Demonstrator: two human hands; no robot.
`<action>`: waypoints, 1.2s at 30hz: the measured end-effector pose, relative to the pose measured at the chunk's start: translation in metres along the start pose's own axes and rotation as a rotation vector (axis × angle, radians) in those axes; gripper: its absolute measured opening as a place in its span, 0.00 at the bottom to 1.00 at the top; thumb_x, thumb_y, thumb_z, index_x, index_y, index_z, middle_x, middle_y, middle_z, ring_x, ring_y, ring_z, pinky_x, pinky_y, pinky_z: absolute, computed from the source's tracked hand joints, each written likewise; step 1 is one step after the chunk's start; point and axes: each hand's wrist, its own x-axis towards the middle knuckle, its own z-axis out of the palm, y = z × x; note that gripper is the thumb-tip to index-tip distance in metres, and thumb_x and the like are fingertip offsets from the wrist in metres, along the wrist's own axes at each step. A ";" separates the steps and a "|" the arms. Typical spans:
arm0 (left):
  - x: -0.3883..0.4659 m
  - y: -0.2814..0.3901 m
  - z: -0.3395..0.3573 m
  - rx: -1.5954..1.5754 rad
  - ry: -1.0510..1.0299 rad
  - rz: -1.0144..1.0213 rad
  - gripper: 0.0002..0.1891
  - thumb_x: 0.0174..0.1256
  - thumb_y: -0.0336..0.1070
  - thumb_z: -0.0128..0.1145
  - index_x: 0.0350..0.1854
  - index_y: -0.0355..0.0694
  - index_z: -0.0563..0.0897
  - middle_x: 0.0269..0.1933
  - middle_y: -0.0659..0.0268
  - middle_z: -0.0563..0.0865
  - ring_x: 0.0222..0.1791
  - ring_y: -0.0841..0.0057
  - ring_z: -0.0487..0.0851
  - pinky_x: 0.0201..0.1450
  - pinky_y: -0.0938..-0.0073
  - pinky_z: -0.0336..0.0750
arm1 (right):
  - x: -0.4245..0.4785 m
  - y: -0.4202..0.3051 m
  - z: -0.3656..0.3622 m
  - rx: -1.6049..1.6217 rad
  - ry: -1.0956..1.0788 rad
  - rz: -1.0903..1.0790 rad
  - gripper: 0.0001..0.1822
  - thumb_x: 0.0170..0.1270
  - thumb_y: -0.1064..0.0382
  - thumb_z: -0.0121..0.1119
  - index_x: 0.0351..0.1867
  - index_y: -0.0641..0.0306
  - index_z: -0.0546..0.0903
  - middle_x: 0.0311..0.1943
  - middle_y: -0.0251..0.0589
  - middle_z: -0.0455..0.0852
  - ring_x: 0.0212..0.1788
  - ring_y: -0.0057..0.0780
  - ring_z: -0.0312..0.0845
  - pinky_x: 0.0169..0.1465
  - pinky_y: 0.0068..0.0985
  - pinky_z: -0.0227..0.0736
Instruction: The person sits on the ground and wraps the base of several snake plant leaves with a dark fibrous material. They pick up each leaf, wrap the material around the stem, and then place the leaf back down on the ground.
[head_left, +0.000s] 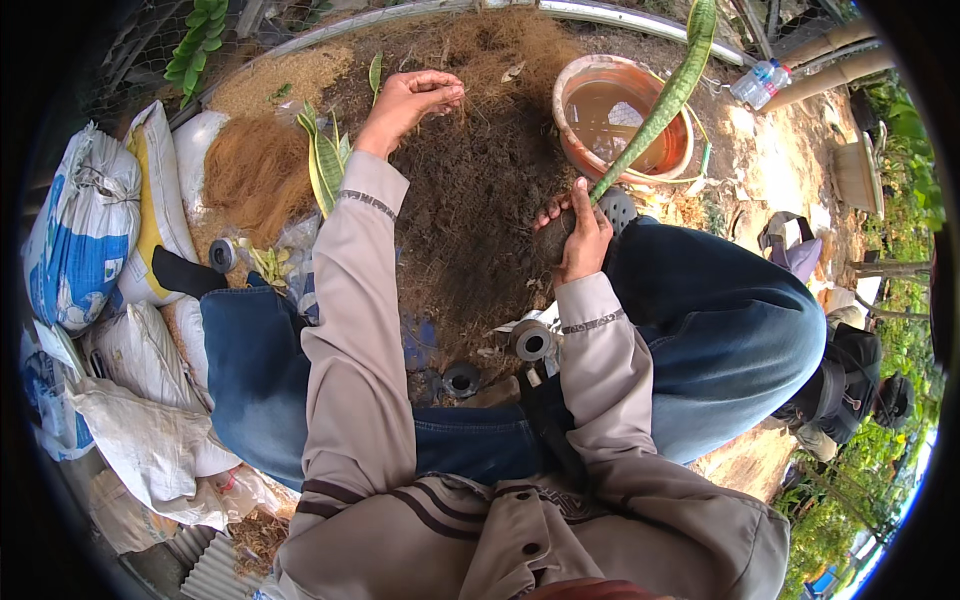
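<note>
My right hand (576, 232) is closed around the base of a long snake plant leaf (660, 112), where a dark clump of soil or fibre (553, 238) sits against the palm. The leaf slants up and right, past a clay-coloured basin of muddy water (611, 112). Over the far left part of a dark soil pile (480, 187), my left hand (442, 94) is raised with thumb and fingertips together; a thin strand of fibre seems to hang from them. More snake plant leaves (324, 161) stand just left of my left wrist.
Brown coconut fibre (259, 169) lies left, and more (510, 45) beyond the soil. Stuffed sacks (82, 225) line the left side. Rolls of tape (532, 341) lie near my lap. Plastic bottles (761, 82) rest at the upper right. Another person (844, 382) is at the far right.
</note>
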 end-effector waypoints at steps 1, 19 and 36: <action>0.013 0.005 0.003 0.141 -0.009 0.034 0.15 0.67 0.33 0.67 0.53 0.34 0.86 0.45 0.60 0.91 0.43 0.76 0.90 0.50 0.75 0.84 | 0.001 0.000 0.001 0.004 0.003 0.008 0.20 0.72 0.52 0.63 0.29 0.64 0.72 0.23 0.43 0.77 0.24 0.33 0.75 0.29 0.31 0.73; 0.162 0.002 -0.001 0.876 0.330 0.054 0.31 0.60 0.49 0.71 0.67 0.52 0.78 0.54 0.62 0.89 0.62 0.59 0.81 0.67 0.64 0.74 | 0.016 -0.001 0.007 -0.035 0.038 0.046 0.20 0.72 0.50 0.62 0.30 0.63 0.71 0.24 0.41 0.72 0.24 0.33 0.72 0.30 0.31 0.72; 0.100 -0.032 -0.025 0.955 0.428 0.316 0.22 0.65 0.39 0.64 0.62 0.48 0.83 0.51 0.60 0.90 0.53 0.65 0.88 0.62 0.64 0.78 | 0.003 -0.004 0.007 0.043 0.011 0.072 0.19 0.73 0.53 0.62 0.29 0.64 0.72 0.23 0.44 0.76 0.24 0.34 0.76 0.30 0.32 0.74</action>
